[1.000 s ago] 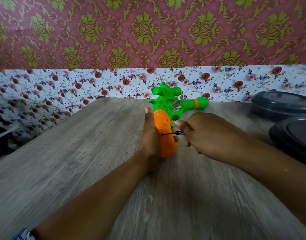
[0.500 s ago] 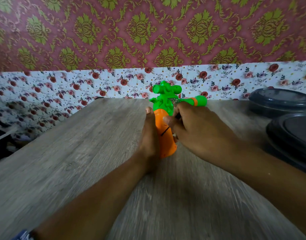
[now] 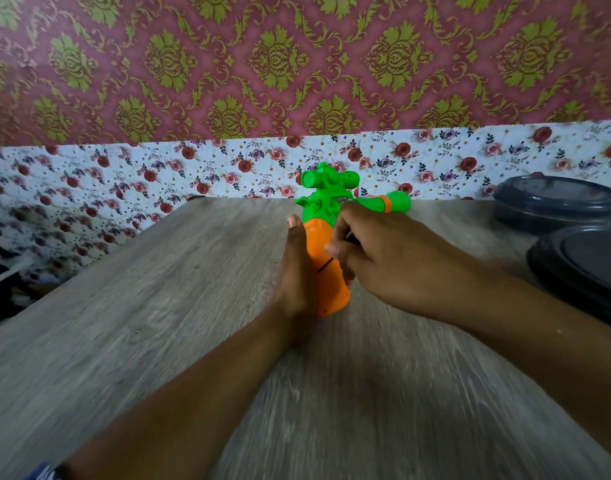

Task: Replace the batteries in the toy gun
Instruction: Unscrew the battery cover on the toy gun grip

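The toy gun [image 3: 326, 258] is lying on the wooden desk [image 3: 158, 323] near its far edge, at about twelve o'clock from the person, with the orange grip pointing back toward the person and the green barrel pointing to three o'clock. The left hand [image 3: 293, 271] is pressing against the nine o'clock side of the grip, fingers straight and the thumb lying along the orange plastic, so it is steadying the toy and not gripping it. The right hand [image 3: 383, 258] is pinching a thin dark screwdriver [image 3: 326, 264], whose tip is touching the grip, probably at the screw of the battery cover. To do this step well, I think the tool should be standing straight in the screw head and be pushed firmly while turning, and the left hand should be keeping the toy from rolling. A small screw may be falling out, so it is better to catch it. Two dark lidded containers [image 3: 556, 206] are standing at two and three o'clock, near the right elbow; the nine o'clock side of the desk is giving more room.
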`<state>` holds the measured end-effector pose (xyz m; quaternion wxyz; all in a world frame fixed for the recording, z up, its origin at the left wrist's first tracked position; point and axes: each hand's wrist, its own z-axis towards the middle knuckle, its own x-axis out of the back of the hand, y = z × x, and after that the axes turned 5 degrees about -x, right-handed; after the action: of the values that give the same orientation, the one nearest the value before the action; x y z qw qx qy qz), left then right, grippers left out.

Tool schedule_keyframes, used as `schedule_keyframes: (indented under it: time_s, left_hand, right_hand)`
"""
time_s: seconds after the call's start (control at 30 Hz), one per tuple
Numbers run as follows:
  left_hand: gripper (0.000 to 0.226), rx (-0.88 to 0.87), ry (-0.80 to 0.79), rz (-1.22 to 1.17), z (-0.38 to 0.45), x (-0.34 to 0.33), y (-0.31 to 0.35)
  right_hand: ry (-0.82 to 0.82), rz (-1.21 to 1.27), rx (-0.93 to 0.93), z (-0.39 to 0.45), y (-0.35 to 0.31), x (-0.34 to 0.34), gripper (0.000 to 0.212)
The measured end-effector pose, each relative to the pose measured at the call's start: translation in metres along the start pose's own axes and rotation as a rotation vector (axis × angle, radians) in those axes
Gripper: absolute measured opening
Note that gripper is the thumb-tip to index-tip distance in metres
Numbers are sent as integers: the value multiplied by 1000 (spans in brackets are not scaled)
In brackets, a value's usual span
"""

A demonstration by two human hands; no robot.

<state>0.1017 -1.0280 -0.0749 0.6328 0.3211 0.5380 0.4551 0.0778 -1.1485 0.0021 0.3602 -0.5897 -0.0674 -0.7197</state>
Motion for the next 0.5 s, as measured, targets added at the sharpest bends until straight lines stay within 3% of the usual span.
schedule_keyframes:
  time_s: [0.1,0.17,0.37,0.5]
  left_hand:
    - [82,16,28,17,3,2,-3]
    - [83,15,57,62,3,4,-3]
    - [74,-2,37,51,3,2,-1]
    - [66,-30,2,64,1,1,-3]
  right_hand:
    - [31,-216,-102,-2,1,1,40]
    - [20,-202,-99,-2,0,3,43]
    - [41,-56,-5,0,2,0,7]
    - [40,118,64,0,1,0,8]
